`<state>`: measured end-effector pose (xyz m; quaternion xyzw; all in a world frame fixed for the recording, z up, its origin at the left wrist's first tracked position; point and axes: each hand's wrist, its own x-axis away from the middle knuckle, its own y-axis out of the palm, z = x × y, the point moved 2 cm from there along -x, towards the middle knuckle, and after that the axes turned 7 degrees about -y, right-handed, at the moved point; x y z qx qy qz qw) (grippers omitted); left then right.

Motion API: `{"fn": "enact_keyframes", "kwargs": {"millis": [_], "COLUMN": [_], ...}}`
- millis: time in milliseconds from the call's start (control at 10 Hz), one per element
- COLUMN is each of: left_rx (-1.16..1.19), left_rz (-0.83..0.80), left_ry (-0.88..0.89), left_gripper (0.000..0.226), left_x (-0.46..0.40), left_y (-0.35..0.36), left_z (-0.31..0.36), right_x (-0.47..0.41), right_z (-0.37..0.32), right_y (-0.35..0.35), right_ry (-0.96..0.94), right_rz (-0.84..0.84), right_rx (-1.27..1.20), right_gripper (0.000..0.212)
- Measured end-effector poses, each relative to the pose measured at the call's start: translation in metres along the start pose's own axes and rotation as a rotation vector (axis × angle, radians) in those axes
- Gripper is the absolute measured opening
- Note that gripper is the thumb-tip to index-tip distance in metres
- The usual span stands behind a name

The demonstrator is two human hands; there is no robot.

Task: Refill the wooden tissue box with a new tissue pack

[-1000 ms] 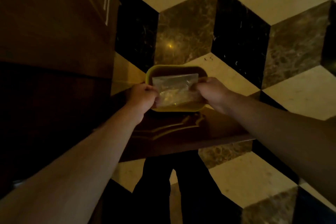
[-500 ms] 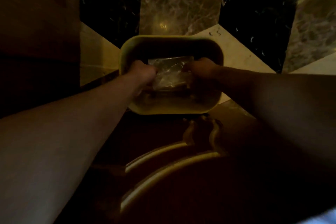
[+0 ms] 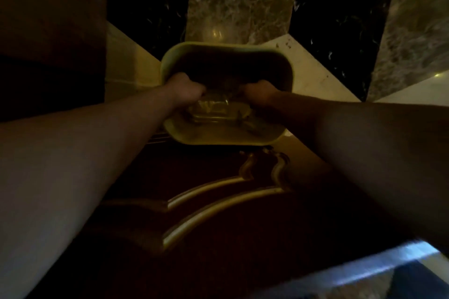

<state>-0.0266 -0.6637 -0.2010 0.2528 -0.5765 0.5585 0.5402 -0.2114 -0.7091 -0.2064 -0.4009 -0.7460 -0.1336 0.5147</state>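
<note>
— While both arms reach forward, where do the hands sit?
— Inside the yellow bin [image 3: 226,137], which stands on the marble floor [image 3: 240,7] just past the dark wooden panel [image 3: 218,201]. The left hand [image 3: 185,88] is at the bin's left wall, curled into a fist; the right hand [image 3: 258,92] is opposite, near the right wall, fingers also curled.
— Gripping what?
— A crumpled clear plastic wrapper [image 3: 213,108] lies between them, low in the bin. Each hand seems closed on an end of it, though the dim light blurs the contact.
— And the wooden tissue box?
— I cannot tell; only the bin and wrapper show.
</note>
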Motion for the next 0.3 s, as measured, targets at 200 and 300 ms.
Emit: {"fn": "enact_keyframes", "kwargs": {"millis": [200, 300], "left_rx": [-0.018, -0.017], "left_rz": [0.045, 0.044], "left_ry": [0.094, 0.097], "left_gripper": [0.007, 0.008], "left_x": [0.062, 0.103], "left_y": [-0.045, -0.063], "left_z": [0.03, 0.042], "right_x": [0.065, 0.104], "right_z": [-0.039, -0.063], "right_y": [-0.027, -0.037], "right_ry": [-0.042, -0.092], "right_rz": [0.018, 0.033], "right_rx": [0.084, 0.213], "right_gripper": [0.018, 0.024]}}
